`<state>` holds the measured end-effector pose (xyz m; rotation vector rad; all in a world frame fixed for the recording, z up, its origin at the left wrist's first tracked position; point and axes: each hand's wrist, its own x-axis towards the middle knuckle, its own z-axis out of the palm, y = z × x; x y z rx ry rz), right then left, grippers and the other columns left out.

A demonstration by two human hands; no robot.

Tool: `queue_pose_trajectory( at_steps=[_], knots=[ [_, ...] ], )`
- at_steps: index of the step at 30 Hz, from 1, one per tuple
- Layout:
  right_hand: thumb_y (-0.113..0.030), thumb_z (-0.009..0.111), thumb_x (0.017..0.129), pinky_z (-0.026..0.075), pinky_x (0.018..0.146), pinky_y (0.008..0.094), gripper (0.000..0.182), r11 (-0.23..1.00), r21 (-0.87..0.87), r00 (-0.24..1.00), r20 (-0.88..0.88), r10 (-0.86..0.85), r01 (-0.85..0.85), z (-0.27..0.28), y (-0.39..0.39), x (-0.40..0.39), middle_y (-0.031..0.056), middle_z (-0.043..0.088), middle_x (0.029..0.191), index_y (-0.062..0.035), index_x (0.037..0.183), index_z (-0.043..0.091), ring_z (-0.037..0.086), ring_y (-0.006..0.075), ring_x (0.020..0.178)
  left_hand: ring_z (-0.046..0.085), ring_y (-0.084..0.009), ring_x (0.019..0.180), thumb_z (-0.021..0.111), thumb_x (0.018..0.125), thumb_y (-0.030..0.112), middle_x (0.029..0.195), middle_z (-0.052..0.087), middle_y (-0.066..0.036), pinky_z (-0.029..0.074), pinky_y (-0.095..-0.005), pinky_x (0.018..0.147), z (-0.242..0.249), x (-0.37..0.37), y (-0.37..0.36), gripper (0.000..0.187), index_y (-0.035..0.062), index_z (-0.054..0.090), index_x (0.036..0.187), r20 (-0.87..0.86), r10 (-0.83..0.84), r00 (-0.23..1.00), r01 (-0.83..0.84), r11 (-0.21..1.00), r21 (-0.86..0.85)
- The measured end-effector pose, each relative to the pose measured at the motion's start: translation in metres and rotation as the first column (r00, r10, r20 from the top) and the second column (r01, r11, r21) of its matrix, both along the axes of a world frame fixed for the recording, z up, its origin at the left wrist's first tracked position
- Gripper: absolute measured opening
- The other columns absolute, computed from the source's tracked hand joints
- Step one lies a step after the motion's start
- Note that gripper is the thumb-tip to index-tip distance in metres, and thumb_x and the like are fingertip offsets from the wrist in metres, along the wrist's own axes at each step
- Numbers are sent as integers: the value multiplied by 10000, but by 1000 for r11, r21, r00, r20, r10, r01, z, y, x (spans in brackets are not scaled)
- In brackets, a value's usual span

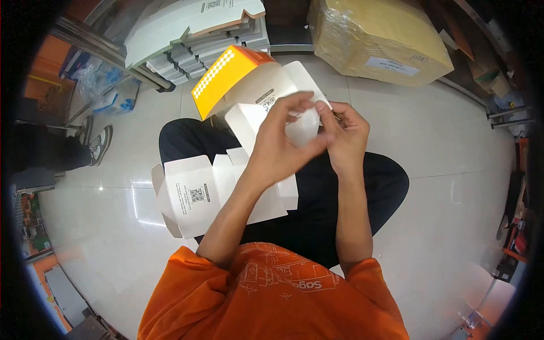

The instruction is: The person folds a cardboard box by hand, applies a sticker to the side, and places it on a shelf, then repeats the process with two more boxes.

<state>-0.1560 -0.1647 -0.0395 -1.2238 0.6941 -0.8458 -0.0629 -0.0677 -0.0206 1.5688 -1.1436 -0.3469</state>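
A partly folded carton, white inside with a yellow-orange printed face, stands raised over my lap. My right hand pinches its right edge, thumb on the white panel and fingers behind. Across the same end reaches my left hand, its fingers and thumb curved around a small white end flap; the fingertips are slightly blurred. Under my left forearm a second carton lies unfolded on my leg, white side up with a printed QR code.
I sit on a glossy tiled floor. Stacked flat cartons rest on a rack ahead to the left. A plastic-wrapped brown box stands ahead to the right. Another person's shoe is at left, near a plastic bag.
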Motion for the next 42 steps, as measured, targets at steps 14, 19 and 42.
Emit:
queue_pose_trajectory(
  at_steps=[14, 19, 42],
  knots=[
    [-64, 679, 893, 563, 778, 292, 111, 991, -32, 981, 143, 133, -130, -5, 5, 4, 97, 633, 975, 46, 899, 666, 633, 151, 863, 610, -99, 753, 650, 933, 161, 854, 659, -69, 579, -261, 729, -8, -2, 2, 239, -75, 690, 941, -783, 269, 561, -218, 960, 174],
    [-32, 720, 844, 523, 705, 263, 94, 906, -421, 998, 26, 61, -44, -8, 7, 6, 92, 602, 925, 30, 911, 695, 613, 150, 814, 654, -151, 885, 597, 957, 133, 966, 669, -113, 577, -310, 853, -12, -7, 4, 237, -75, 633, 1063, -808, 168, 565, -239, 970, 35],
    [17, 745, 764, 470, 889, 344, 152, 797, -603, 999, -29, 22, -35, -4, -5, -2, 105, 635, 981, 6, 909, 699, 620, 258, 1035, 617, -75, 899, 617, 942, 45, 1023, 694, -88, 499, -199, 813, -13, -15, 2, 236, -53, 644, 1156, -839, 45, 543, -225, 970, -94]
  ],
)
